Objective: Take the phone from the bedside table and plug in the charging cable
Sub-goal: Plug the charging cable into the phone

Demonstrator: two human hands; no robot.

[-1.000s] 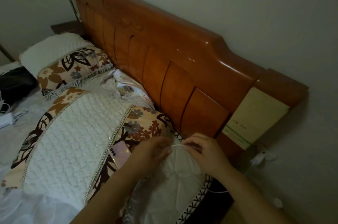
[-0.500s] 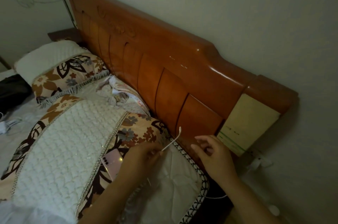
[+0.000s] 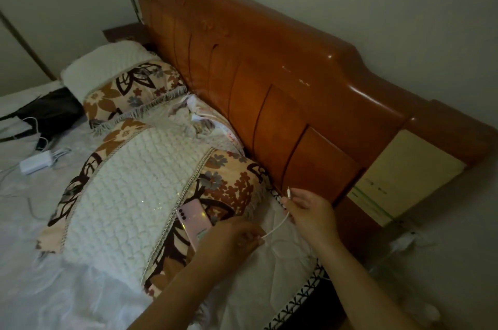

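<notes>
A pink phone [image 3: 193, 218] lies face down on the near flowered pillow [image 3: 129, 195], its lower end hidden by my left hand. My left hand [image 3: 231, 239] rests beside the phone and pinches the white charging cable [image 3: 277, 227]. My right hand [image 3: 307, 211] holds the same cable near its plug, which points up by the headboard. The cable runs between both hands above the white sheet.
The orange wooden headboard [image 3: 269, 81] stands right behind my hands. A second pillow [image 3: 121, 81] lies farther left. A white charger brick [image 3: 35, 164] with cords and a black bag [image 3: 48, 111] sit on the bed at left. A wall plug [image 3: 404, 242] hangs at right.
My right hand has taken hold of the cable near its plug end. My left hand has slid lower along the cable, close to the phone. The view has shifted right.
</notes>
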